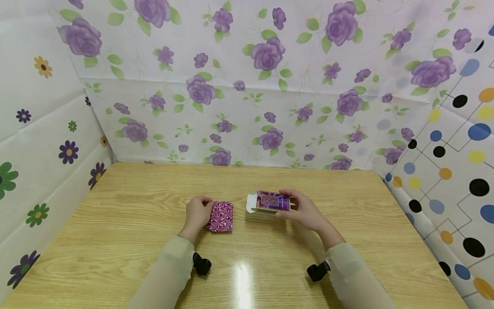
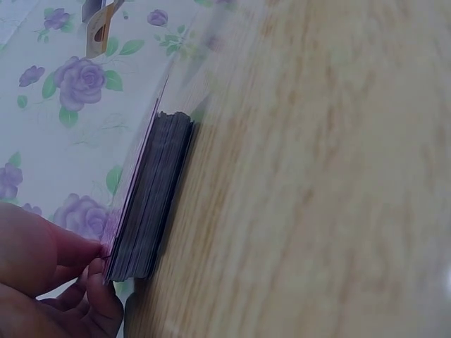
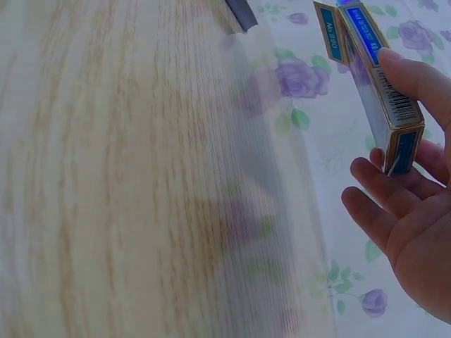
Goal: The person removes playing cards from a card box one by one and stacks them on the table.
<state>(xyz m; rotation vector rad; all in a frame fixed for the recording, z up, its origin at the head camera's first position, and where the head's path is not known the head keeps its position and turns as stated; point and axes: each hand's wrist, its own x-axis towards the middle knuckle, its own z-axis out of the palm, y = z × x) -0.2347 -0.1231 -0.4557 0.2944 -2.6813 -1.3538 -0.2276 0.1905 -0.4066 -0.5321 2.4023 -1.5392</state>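
A deck of playing cards with pink-and-white patterned backs lies on the wooden table. My left hand is at its left edge, and in the left wrist view the thumb and fingers pinch the top card's edge. That card stands slightly apart from the dark-edged stack. To the right, my right hand grips a purple card box by its right end, just above the table. The box's white flap points left, open. In the right wrist view, thumb and fingers hold the box by its barcode end.
The wooden table extends around both hands. Flowered sheeting rises behind it, with patterned sheets at the left and right. A black wrist camera sits on the left wrist and another camera on the right.
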